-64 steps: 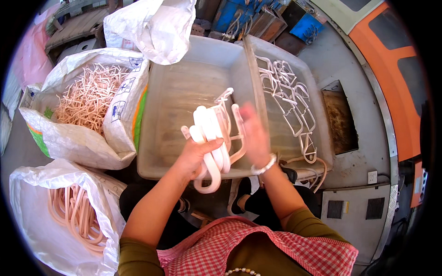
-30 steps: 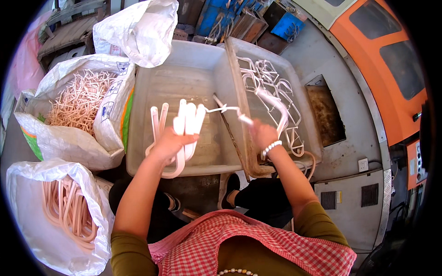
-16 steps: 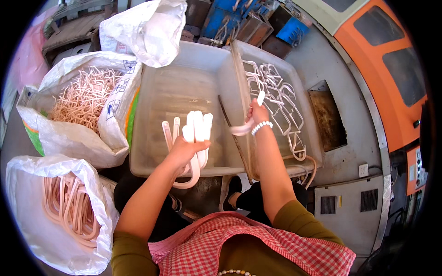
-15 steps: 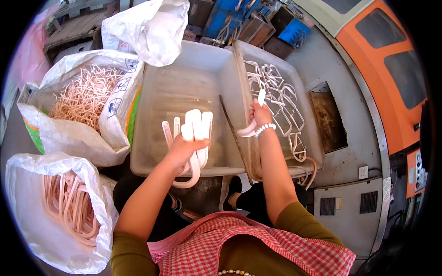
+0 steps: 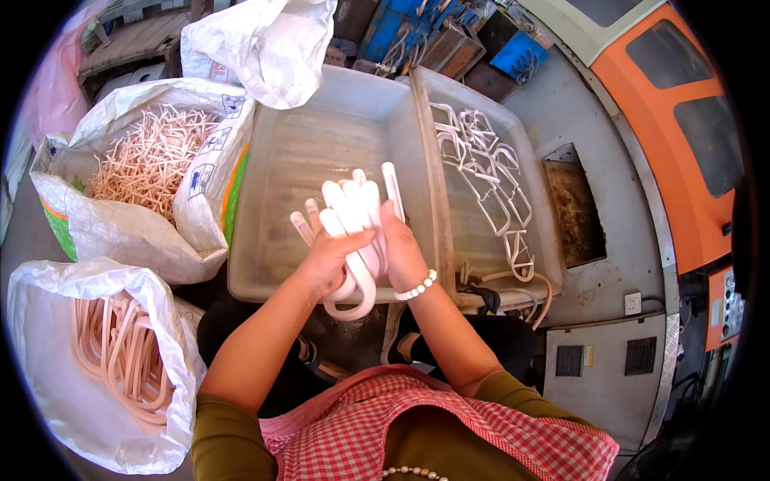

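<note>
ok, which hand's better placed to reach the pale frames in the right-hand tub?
Right, probably: the right hand is nearer the right-hand tub. The left hand sits farther off, clasped around the bundle of U-shaped plastic strips; the right touches it too.

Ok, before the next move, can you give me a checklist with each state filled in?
1. Left hand gripping the pale curved pieces: ok, thumb across them.
2. Right hand closed in a grip: cannot tell, fingers mostly hidden.
3. Piece ends lined up: not ok, some splay out sideways.
4. Lower-left bag open: ok.
5. Frame-shaped pieces clear of both hands: ok.
</note>
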The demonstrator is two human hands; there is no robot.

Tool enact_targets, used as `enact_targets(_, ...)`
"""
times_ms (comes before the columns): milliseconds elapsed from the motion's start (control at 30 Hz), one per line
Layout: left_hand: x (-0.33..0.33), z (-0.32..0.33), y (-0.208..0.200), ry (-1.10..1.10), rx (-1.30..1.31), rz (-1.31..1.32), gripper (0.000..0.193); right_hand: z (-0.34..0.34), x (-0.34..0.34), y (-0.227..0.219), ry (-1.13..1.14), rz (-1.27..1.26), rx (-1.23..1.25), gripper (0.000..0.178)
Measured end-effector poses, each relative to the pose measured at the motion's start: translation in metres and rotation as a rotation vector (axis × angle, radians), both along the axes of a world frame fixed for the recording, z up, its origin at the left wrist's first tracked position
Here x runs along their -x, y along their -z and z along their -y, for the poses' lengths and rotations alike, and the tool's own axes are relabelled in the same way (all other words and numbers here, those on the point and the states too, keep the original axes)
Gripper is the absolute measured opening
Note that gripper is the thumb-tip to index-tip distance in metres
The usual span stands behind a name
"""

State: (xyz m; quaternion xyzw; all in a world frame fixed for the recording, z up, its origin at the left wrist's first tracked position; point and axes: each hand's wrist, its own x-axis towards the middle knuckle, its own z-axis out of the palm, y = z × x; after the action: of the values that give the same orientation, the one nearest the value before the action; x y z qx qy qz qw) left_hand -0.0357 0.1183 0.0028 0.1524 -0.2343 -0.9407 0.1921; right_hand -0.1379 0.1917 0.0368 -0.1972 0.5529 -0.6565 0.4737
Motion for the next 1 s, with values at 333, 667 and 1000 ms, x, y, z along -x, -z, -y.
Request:
enact_targets(333, 0.0, -0.015, 0.004, -0.043, 0.861, 0.266, 0.043, 0.026, 0.1, -0.023, -0.066, 0.376, 0.146, 0.035)
enact_targets(667, 0.002, 0.022, 0.004, -0.148, 0.042, 0.238, 0.017, -0.017, -0.017, -0.141, 0.251, -0.571, 0.98, 0.037)
enact_targets(1000, -0.004, 0.026, -0.013, -0.069, 0.067, 0.13, 0.03, 0.143, -0.018, -0.156, 0.001, -1.337, 0.739, 0.056)
